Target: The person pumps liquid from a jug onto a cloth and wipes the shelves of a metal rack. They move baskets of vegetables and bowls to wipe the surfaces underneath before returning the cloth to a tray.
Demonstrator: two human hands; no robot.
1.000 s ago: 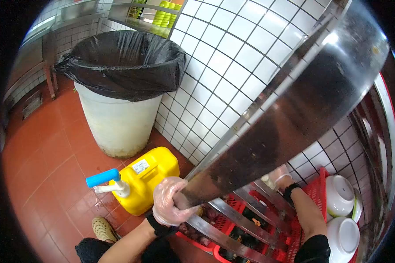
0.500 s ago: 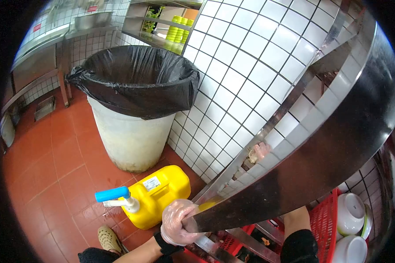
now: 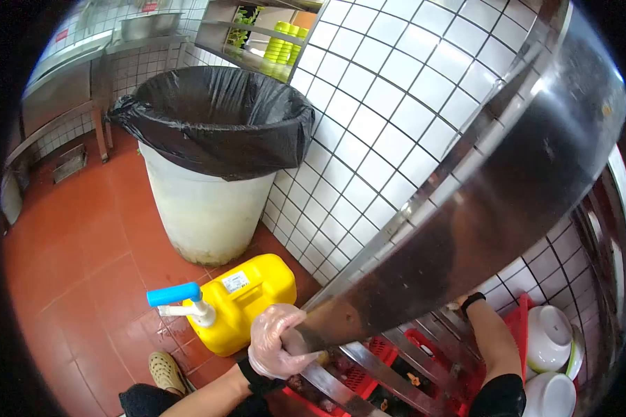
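My left hand [image 3: 275, 340], in a clear plastic glove, is closed around the near corner of a shiny steel shelf [image 3: 459, 250] that slants up to the right. My right hand [image 3: 459, 304] reaches in under this shelf; only a small part near the black wristband shows, and its fingers are hidden. Below the shelf runs a slatted steel rack [image 3: 368, 379]. Red plastic baskets [image 3: 518, 323] are beneath and beside the rack, with dark contents that I cannot make out. A yellow jug [image 3: 257, 299] with a blue-topped pump stands just left of my left hand.
A large white bin [image 3: 209, 208] lined with a black bag [image 3: 222, 149] stands against the tiled wall [image 3: 375, 104]. White bowls [image 3: 551, 337] are stacked at the lower right. My shoe [image 3: 165, 372] rests on the red tile floor [image 3: 83, 264]. Steel counters [image 3: 55, 97] stand at the far left.
My right forearm has swung outward and forward under the shelf, so more of it shows with its wristband. My left hand stays on the corner. The shelf looks slightly shifted in view.
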